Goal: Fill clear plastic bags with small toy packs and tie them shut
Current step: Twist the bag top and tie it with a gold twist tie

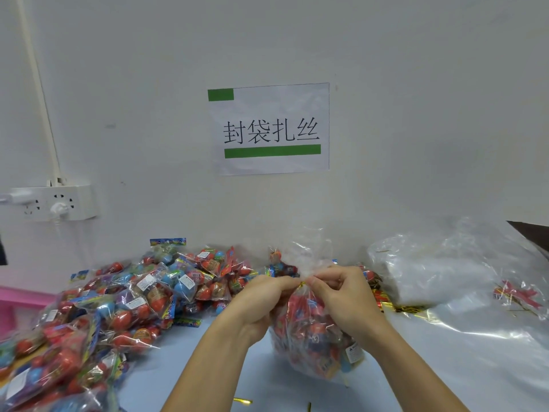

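— At centre table: filled clear bag (315, 331) standing upright on pale blue tabletop (208, 361), stuffed with red and blue toy packs, neck gathered up top.

— Left hand (261, 298) curled round the bag's neck from the left side, fingers closed on the plastic. Right hand (341, 292) meeting it, fingertips pinching a gold twist tie (303, 283) right at the gathered neck. Loose bag top (309, 251) flaring above both hands.

— And room to move?

— Tight on the left: big heap of toy packs (118, 301) sprawling from the wall down to the near left corner, closest packs just beside the left forearm. Open blue surface only in a strip between that heap and the bag, plus the near edge under the forearms.

— On the right?

— Stack of empty clear bags (439, 272) against the wall, well apart from the right hand, with loose clear sheeting (475, 337) spread over the table in front of it. Bundle of gold ties (389, 304) lying between the filled bag and that stack. Red and gold scraps (517, 295) out at the far right edge. Two stray gold tie bits (243, 400) at the near edge.

— Behind?

— White wall close up, no gap behind the table. Paper sign (270, 129) with green bars and black characters straight ahead. Power strip (53, 203) on the wall at left, white plug in it, cable trunking (38, 90) running up. Pink edge (23, 295) poking in at far left, beside the heap.
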### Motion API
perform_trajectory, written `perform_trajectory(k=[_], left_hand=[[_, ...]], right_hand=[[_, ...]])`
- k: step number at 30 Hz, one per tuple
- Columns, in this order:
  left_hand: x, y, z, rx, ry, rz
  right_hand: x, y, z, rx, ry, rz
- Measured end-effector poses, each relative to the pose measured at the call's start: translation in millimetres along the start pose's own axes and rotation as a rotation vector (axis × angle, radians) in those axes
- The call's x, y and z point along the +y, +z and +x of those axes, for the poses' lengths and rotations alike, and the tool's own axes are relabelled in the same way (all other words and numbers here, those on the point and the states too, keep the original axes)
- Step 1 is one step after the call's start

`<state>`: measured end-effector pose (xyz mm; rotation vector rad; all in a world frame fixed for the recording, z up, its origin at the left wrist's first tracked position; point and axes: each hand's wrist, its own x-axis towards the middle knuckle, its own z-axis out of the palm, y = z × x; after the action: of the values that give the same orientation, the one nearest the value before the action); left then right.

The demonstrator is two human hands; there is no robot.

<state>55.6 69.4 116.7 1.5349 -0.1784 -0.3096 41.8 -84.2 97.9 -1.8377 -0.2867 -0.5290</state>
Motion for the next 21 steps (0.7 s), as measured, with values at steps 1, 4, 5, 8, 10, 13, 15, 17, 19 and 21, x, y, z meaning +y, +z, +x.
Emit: perform_trajectory(k=[1,4,5,8,10,13,15,17,19,21], left_hand=[[-1,-2,1,0.015,0.037,0.021],[-3,-8,2,0.079,0.183,0.072],[-3,-9,2,0.116,0.245,0.086],[-4,-9,2,0.213,0.455,0.179],[-4,-6,2,0.224,0.586,0.264],[-4,-4,3,0.239,0.823,0.512],[-6,-3,5,0.244,0.898,0.689],[-6,-3,5,0.262,0.926,0.789],[-7,-2,6,0.303,0.985,0.862],[-9,-2,7,0.342,1.060,0.902]], right_hand=[[0,0,1,0.013,0.015,0.025],[0,-4,1,0.052,0.075,0.113],[-1,-6,1,0.068,0.103,0.153],[-1,-12,2,0.093,0.168,0.251],[0,-15,3,0.060,0.200,0.277],[-1,-14,3,-0.007,0.226,0.278],[0,-12,4,-0.025,0.232,0.276],[1,-11,4,-0.027,0.232,0.270],[2,-12,4,-0.031,0.248,0.292],[1,-12,4,-0.043,0.265,0.328]])
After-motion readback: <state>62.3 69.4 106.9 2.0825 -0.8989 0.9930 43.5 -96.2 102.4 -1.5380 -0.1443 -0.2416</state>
